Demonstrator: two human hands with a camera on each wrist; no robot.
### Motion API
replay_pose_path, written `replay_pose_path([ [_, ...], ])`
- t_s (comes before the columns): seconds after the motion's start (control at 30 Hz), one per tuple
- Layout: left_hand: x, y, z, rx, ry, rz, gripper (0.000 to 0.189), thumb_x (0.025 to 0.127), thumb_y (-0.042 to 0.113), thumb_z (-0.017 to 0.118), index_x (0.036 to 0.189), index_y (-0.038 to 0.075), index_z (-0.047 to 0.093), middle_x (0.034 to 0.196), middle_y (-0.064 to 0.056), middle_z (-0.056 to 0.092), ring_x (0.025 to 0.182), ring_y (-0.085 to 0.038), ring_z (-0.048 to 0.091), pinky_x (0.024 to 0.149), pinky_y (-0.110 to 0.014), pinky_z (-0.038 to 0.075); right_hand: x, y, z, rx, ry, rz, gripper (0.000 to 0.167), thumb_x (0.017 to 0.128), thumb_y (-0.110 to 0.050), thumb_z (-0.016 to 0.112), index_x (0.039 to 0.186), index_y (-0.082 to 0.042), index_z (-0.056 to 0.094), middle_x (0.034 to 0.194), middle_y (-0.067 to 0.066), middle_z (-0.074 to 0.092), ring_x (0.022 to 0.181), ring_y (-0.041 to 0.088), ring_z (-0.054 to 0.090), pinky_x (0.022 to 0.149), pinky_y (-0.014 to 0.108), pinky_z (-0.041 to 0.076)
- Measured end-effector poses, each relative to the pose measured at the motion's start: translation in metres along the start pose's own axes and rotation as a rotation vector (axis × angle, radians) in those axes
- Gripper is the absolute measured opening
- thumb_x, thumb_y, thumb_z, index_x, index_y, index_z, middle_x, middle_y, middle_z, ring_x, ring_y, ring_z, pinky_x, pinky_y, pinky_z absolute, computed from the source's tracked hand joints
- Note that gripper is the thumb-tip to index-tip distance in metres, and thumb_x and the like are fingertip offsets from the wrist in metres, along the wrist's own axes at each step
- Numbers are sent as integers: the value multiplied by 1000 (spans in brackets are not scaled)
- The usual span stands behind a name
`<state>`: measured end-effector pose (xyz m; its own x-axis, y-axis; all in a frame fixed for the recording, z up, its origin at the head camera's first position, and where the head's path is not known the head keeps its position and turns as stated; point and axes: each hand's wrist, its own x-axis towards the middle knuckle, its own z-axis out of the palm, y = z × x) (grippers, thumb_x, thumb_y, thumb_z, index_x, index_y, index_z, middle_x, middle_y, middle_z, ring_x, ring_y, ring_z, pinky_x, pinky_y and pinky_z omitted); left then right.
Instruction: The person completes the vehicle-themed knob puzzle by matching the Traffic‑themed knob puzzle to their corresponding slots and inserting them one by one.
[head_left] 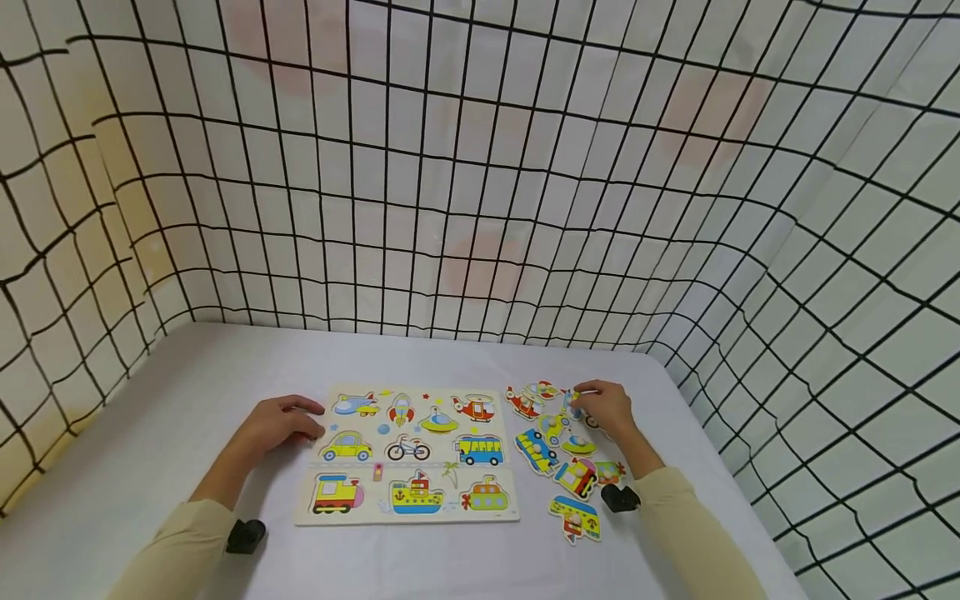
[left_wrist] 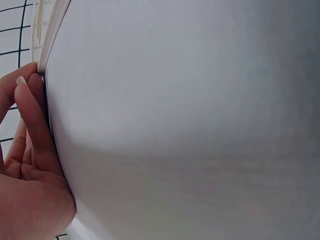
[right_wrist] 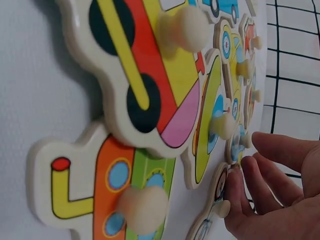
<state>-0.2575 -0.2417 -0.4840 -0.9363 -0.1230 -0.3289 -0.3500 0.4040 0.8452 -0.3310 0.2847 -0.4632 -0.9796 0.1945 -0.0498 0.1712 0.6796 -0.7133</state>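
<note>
A wooden puzzle board [head_left: 442, 463] with printed vehicles lies flat on the white table. At its left edge rests my left hand [head_left: 273, 423], fingertips touching the board's side; in the left wrist view the fingers [left_wrist: 34, 112] are loosely bent. My right hand [head_left: 609, 407] reaches over the loose pieces at the board's right. In the right wrist view its fingertips are right at the knob of a blue airplane piece [right_wrist: 235, 149], thumb and fingers slightly apart. A bicycle piece [right_wrist: 204, 227] lies partly under that hand.
Loose knobbed pieces lie close together: a helicopter [head_left: 525, 403], bus [head_left: 536, 451], train [head_left: 577, 477], submarine [right_wrist: 135, 200], flying saucer [right_wrist: 207, 125] and ship [head_left: 576, 517]. A black grid net [head_left: 450, 167] stands around the table's back and sides.
</note>
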Motion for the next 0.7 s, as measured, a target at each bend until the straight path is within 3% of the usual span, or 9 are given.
replay_pose_path([
  [0.37,-1,2,1,16,0,0,48,80,17,76,124,3,67,98,-12,71,75,-24,60,67,-31,49,9,10,1,-7,-62,5,37,87,-21,74,121,-6,73,133,21,64,117,36,59,97,49,49],
  [0.7,1,0,1,3,4,-21,49,78,17,78,124,4,68,97,-12,71,77,-26,60,68,-31,51,14,12,6,19,-55,-11,28,88,-17,75,113,-5,76,127,18,68,116,33,59,89,43,50],
])
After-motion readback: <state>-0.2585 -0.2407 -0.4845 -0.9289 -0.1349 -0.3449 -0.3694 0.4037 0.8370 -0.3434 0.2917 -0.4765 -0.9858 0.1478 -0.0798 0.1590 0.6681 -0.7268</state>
